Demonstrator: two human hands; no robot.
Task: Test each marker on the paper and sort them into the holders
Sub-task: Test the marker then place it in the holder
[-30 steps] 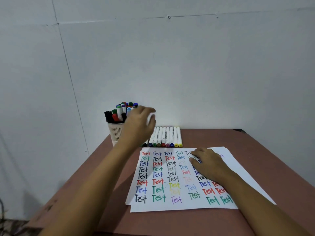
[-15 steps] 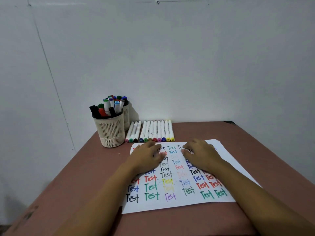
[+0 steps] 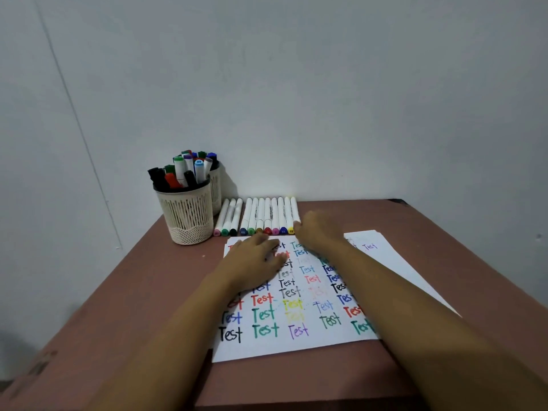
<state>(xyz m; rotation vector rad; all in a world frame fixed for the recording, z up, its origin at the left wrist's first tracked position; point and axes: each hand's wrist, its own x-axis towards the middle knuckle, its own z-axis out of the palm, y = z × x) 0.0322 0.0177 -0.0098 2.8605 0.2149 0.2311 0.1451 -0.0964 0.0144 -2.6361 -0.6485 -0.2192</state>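
A white paper (image 3: 394, 256) covered with coloured "Test" words lies on the brown table (image 3: 142, 295). Behind it, several white markers (image 3: 261, 215) lie side by side in a row. Two cream mesh holders stand at the back left: the front holder (image 3: 187, 221) and the rear holder (image 3: 216, 188), both full of markers. My left hand (image 3: 255, 262) rests flat on the paper's upper left part. My right hand (image 3: 318, 229) reaches over the paper's top edge, its fingers curled over the near end of the rightmost marker (image 3: 294, 209) in the row.
A grey wall (image 3: 326, 99) stands right behind the table. The table's back right corner (image 3: 397, 201) is close to the row's right end. Both forearms cross the paper from the near edge.
My left hand came back from the holders and settled flat on the paper. My right hand left the paper and moved forward to the right end of the marker row. The view tilted down.
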